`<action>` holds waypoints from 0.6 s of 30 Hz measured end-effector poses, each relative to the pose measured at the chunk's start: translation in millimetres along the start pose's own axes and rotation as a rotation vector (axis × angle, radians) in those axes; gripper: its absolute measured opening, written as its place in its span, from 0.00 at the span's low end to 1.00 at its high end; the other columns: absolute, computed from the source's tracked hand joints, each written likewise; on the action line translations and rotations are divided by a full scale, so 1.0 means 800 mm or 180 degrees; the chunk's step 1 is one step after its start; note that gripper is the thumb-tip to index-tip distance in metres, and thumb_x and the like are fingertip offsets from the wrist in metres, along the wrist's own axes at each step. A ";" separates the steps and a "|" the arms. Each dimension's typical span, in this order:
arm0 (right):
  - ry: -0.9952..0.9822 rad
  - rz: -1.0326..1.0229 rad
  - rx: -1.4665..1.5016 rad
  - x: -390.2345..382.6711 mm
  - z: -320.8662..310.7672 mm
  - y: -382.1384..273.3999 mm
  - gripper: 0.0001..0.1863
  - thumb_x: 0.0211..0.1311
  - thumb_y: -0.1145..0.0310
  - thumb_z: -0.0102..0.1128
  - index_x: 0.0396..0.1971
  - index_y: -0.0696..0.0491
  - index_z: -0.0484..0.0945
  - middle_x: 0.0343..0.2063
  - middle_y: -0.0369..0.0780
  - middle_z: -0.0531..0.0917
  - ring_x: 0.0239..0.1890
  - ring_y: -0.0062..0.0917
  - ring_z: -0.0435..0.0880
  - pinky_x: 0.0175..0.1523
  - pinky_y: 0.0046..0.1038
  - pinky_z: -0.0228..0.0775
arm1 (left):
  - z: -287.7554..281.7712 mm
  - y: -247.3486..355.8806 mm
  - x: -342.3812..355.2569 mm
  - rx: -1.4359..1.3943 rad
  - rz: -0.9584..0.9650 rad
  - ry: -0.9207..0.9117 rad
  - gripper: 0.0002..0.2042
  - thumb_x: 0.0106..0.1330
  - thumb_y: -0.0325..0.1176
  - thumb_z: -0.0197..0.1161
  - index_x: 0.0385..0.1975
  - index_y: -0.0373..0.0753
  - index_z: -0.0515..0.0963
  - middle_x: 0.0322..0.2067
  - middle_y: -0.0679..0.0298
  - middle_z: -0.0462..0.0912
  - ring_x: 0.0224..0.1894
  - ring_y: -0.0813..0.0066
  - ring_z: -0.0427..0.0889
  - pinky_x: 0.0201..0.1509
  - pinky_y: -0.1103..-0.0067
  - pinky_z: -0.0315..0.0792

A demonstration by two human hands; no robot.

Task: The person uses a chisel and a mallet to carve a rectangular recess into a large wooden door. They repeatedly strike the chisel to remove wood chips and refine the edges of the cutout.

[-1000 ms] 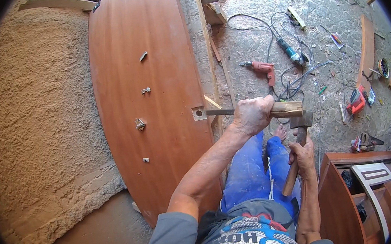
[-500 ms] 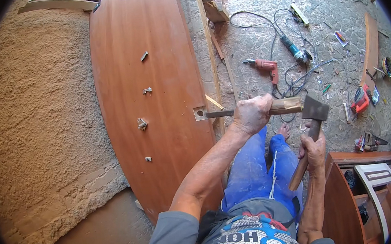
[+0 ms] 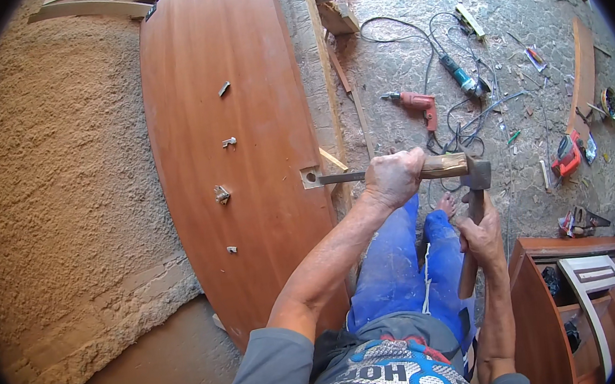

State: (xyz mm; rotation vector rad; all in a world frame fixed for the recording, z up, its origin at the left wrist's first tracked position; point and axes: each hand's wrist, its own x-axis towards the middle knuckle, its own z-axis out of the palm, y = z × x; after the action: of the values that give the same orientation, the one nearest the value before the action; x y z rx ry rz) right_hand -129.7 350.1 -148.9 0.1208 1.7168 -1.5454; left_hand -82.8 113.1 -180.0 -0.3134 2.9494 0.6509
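Note:
My left hand (image 3: pixel 395 178) is wrapped round a chisel (image 3: pixel 343 178), held level with its blade pointing left. The blade's tip lies at a shallow pale recess with a round hole (image 3: pixel 310 177) near the right edge of a reddish-brown wooden panel (image 3: pixel 256 123). On the other side of my fist the chisel's wooden handle sticks out. My right hand (image 3: pixel 482 233) grips a hammer (image 3: pixel 477 175) by its wooden handle. The hammer head meets the butt end of the chisel handle. Several small metal hinge pieces (image 3: pixel 222 194) lie in a row on the panel.
On the dusty floor are a red drill (image 3: pixel 417 101), a teal angle grinder (image 3: pixel 463 77) and tangled cables. A red power tool (image 3: pixel 567 156) lies farther right. A wooden cabinet (image 3: pixel 537 303) stands at lower right, and a rough sandy wall (image 3: pixel 73 140) fills the left.
The hammer has swung left in my right hand, from just off the chisel's butt to against it. My left hand and the chisel have shifted very slightly left.

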 end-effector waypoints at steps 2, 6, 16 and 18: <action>-0.0215 0.0133 -0.0095 0.000 -0.003 -0.008 0.18 0.63 0.77 0.57 0.52 0.58 0.68 0.20 0.34 0.73 0.12 0.16 0.70 0.16 0.21 0.65 | -0.010 0.000 -0.003 0.0034 -0.0051 -0.0073 0.13 0.65 0.44 0.65 0.30 0.43 0.71 0.22 0.57 0.81 0.26 0.54 0.86 0.27 0.61 0.79; 0.0478 0.0009 0.0655 0.011 -0.005 0.006 0.20 0.61 0.77 0.57 0.53 0.57 0.68 0.20 0.35 0.75 0.11 0.16 0.71 0.15 0.22 0.64 | -0.007 -0.001 -0.001 -0.0070 -0.0021 -0.0057 0.14 0.64 0.45 0.66 0.30 0.43 0.72 0.22 0.57 0.82 0.27 0.54 0.86 0.27 0.61 0.79; 0.0256 0.0225 0.0423 0.006 -0.004 0.008 0.20 0.60 0.75 0.59 0.53 0.58 0.69 0.16 0.33 0.72 0.10 0.17 0.70 0.15 0.21 0.63 | -0.038 0.002 -0.002 -0.0097 0.0047 -0.0550 0.08 0.64 0.36 0.63 0.30 0.42 0.72 0.23 0.57 0.82 0.28 0.54 0.86 0.29 0.62 0.79; 0.0277 0.0264 0.0460 0.006 -0.004 0.006 0.21 0.60 0.74 0.60 0.53 0.58 0.69 0.15 0.33 0.71 0.10 0.18 0.69 0.14 0.22 0.64 | -0.036 0.009 -0.013 -0.0225 -0.0009 0.0113 0.08 0.62 0.35 0.64 0.29 0.42 0.72 0.23 0.58 0.82 0.28 0.53 0.86 0.29 0.62 0.78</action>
State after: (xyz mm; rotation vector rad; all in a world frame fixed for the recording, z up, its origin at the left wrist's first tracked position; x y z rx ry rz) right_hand -131.8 352.4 -155.7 0.3333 1.6442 -1.6221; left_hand -75.8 108.8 -149.4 -0.3389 2.9634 0.7585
